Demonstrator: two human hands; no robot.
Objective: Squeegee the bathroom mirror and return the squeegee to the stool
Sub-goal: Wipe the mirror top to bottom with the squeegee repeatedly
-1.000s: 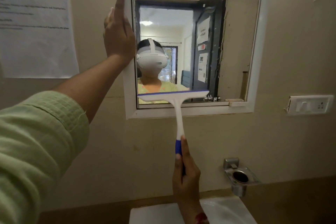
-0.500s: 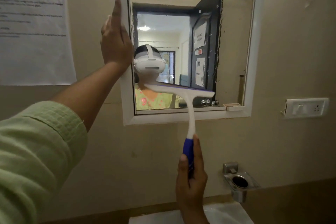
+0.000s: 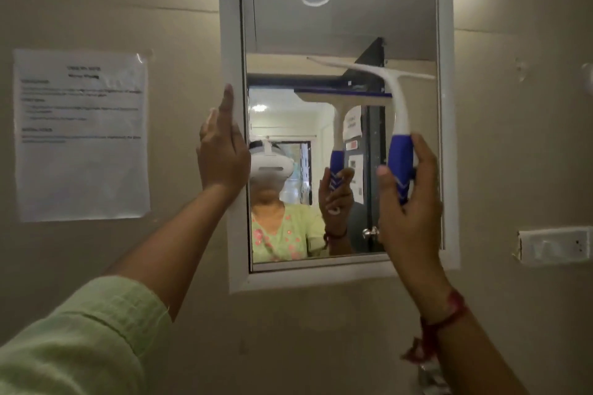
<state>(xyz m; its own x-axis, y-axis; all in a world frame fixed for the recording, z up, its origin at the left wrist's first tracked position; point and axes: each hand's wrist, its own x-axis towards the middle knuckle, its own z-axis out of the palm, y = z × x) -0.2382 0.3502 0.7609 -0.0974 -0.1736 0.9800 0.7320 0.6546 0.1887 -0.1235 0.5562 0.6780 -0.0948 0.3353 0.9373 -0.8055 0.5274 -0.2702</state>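
The white-framed mirror (image 3: 340, 26) hangs on the beige wall ahead. My right hand (image 3: 409, 202) grips the blue handle of the white squeegee (image 3: 398, 99), whose blade lies across the right half of the glass at mid height, tilted slightly down to the right. My left hand (image 3: 221, 157) rests flat against the mirror's left frame, fingers pointing up. The glass reflects the squeegee, my right hand and a person in a green top. The stool is not in view.
A printed paper notice (image 3: 81, 135) is taped to the wall left of the mirror. A white switch plate (image 3: 555, 245) sits on the wall at the right. A light strip glows above the mirror frame.
My right hand has lifted the squeegee from the mirror's bottom edge up to mid height on the right side. The view has tilted upward; sink and soap holder are gone from view.
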